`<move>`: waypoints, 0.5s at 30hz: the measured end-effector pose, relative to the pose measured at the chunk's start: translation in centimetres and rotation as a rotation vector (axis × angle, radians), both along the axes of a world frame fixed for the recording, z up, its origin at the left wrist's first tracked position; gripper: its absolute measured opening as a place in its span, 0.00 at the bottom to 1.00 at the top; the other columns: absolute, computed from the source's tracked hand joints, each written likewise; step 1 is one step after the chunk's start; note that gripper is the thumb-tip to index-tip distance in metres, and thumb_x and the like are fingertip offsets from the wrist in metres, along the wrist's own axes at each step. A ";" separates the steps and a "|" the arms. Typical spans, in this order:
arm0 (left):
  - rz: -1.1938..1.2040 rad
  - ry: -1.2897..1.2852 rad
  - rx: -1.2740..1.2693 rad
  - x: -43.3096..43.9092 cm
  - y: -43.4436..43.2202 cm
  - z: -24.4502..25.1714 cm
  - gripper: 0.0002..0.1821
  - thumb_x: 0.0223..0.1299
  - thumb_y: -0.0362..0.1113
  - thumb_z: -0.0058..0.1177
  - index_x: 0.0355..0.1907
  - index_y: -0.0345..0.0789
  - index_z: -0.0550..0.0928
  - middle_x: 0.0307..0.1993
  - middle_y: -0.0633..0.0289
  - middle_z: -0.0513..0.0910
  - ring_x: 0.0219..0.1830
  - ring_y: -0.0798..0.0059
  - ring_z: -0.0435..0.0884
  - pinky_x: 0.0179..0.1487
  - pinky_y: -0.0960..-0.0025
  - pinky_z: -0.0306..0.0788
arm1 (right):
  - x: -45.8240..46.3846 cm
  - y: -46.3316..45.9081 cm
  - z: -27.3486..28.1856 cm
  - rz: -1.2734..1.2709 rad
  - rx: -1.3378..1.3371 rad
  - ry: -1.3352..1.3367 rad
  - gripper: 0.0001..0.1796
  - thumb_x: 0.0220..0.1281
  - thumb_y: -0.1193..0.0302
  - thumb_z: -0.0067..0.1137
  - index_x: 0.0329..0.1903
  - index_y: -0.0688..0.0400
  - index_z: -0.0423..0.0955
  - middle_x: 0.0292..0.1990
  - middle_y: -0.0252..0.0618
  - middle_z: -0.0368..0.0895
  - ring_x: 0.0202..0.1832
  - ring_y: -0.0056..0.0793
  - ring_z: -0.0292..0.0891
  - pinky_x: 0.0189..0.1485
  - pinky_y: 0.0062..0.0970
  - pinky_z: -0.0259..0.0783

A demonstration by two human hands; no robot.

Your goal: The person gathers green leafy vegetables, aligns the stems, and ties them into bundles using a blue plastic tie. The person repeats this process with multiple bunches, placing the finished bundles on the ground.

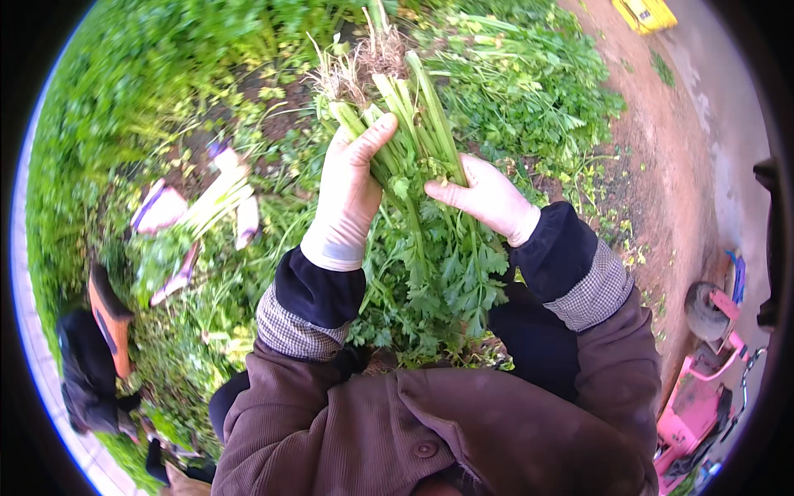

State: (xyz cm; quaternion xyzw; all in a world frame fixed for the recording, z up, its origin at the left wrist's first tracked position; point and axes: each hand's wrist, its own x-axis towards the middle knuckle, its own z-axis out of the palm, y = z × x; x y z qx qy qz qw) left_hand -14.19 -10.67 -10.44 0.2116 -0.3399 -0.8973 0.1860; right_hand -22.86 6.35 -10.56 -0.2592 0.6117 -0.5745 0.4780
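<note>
My left hand (pixel 355 180), in a thin pale glove, is wrapped around the celery stalks (pixel 391 146) in front of me, its thumb across them. My right hand (pixel 487 197), gloved the same way, grips the right side of the same bunch, with its thumb over the stalks. Tangled pale roots (pixel 344 77) point away from me at the top. Below my hands, the celery leaves (pixel 440 266) hang towards my lap. Some stalks near the right hand look cut off at their upper ends.
Pulled celery (pixel 527 93) lies heaped at upper right; standing celery (pixel 136 80) fills the upper left. White-and-purple wrappings (pixel 162 208) lie around pale stalks on the left. A bent-over person (pixel 87 366) is at lower left. A pink vehicle (pixel 688 409) and yellow container (pixel 645 15) stand right.
</note>
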 end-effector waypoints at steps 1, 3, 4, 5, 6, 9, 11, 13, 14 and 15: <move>0.041 -0.031 0.015 1.6 -0.1 1.2 0.15 0.62 0.34 0.63 0.49 0.32 0.81 0.42 0.63 0.86 0.42 0.74 0.84 0.50 0.70 0.76 | 1.4 -0.3 0.7 0.019 -0.035 -0.020 0.25 0.66 0.68 0.65 0.62 0.62 0.70 0.53 0.34 0.79 0.56 0.23 0.72 0.63 0.27 0.68; 0.062 -0.018 -0.027 4.6 -0.2 3.4 0.13 0.62 0.33 0.60 0.48 0.32 0.81 0.41 0.64 0.85 0.41 0.76 0.83 0.49 0.71 0.75 | 4.5 -0.8 2.3 0.060 -0.107 -0.049 0.28 0.64 0.68 0.66 0.64 0.62 0.69 0.55 0.35 0.79 0.57 0.24 0.72 0.64 0.28 0.67; 0.089 0.018 -0.005 5.5 -0.2 4.5 0.12 0.62 0.33 0.60 0.47 0.33 0.82 0.40 0.64 0.85 0.41 0.76 0.83 0.49 0.71 0.75 | 5.9 -1.3 3.0 0.077 -0.144 -0.053 0.29 0.63 0.69 0.67 0.64 0.62 0.68 0.55 0.35 0.78 0.58 0.24 0.72 0.65 0.28 0.67; 0.132 -0.023 0.038 6.4 0.1 5.5 0.12 0.62 0.33 0.60 0.47 0.33 0.82 0.40 0.65 0.85 0.40 0.76 0.82 0.48 0.70 0.75 | 7.4 -1.6 3.8 0.072 -0.153 -0.059 0.31 0.62 0.69 0.68 0.65 0.62 0.67 0.56 0.35 0.78 0.58 0.25 0.72 0.65 0.28 0.67; 0.156 0.003 0.025 7.3 0.5 6.6 0.12 0.61 0.34 0.61 0.47 0.35 0.81 0.40 0.66 0.84 0.42 0.75 0.81 0.49 0.68 0.74 | 9.0 -1.6 4.6 0.031 -0.212 -0.082 0.33 0.60 0.70 0.70 0.66 0.62 0.66 0.56 0.35 0.78 0.58 0.25 0.72 0.65 0.28 0.67; 0.159 0.091 -0.056 9.7 2.0 9.3 0.18 0.61 0.37 0.62 0.53 0.35 0.79 0.46 0.64 0.83 0.48 0.73 0.80 0.55 0.66 0.72 | 12.6 -1.3 6.8 -0.081 -0.266 -0.162 0.31 0.60 0.76 0.67 0.65 0.62 0.68 0.56 0.35 0.78 0.57 0.25 0.74 0.64 0.28 0.67; 0.112 0.108 -0.291 11.4 3.3 10.5 0.24 0.62 0.38 0.62 0.58 0.33 0.76 0.50 0.62 0.81 0.52 0.73 0.78 0.59 0.66 0.70 | 13.8 -0.6 7.9 -0.176 -0.352 -0.182 0.29 0.60 0.78 0.66 0.64 0.62 0.69 0.55 0.35 0.79 0.56 0.24 0.74 0.64 0.28 0.68; 0.062 0.104 -0.526 13.6 5.0 10.8 0.34 0.62 0.40 0.64 0.67 0.31 0.68 0.58 0.59 0.77 0.61 0.73 0.73 0.66 0.66 0.65 | 14.5 0.1 8.5 -0.248 -0.414 -0.212 0.28 0.61 0.78 0.65 0.64 0.62 0.70 0.55 0.34 0.79 0.56 0.24 0.74 0.64 0.28 0.68; -0.046 0.146 -0.490 15.2 6.2 10.4 0.37 0.59 0.39 0.66 0.68 0.31 0.67 0.60 0.58 0.76 0.63 0.72 0.72 0.67 0.66 0.64 | 14.8 0.4 8.6 -0.284 -0.459 -0.183 0.26 0.61 0.77 0.65 0.62 0.62 0.71 0.53 0.34 0.81 0.54 0.24 0.76 0.61 0.27 0.70; -0.131 0.188 -0.452 16.8 7.5 9.8 0.40 0.57 0.38 0.69 0.69 0.30 0.66 0.61 0.58 0.75 0.65 0.72 0.70 0.68 0.66 0.63 | 15.0 0.6 8.7 -0.309 -0.392 -0.165 0.25 0.61 0.77 0.65 0.61 0.63 0.71 0.52 0.34 0.81 0.53 0.24 0.77 0.60 0.27 0.71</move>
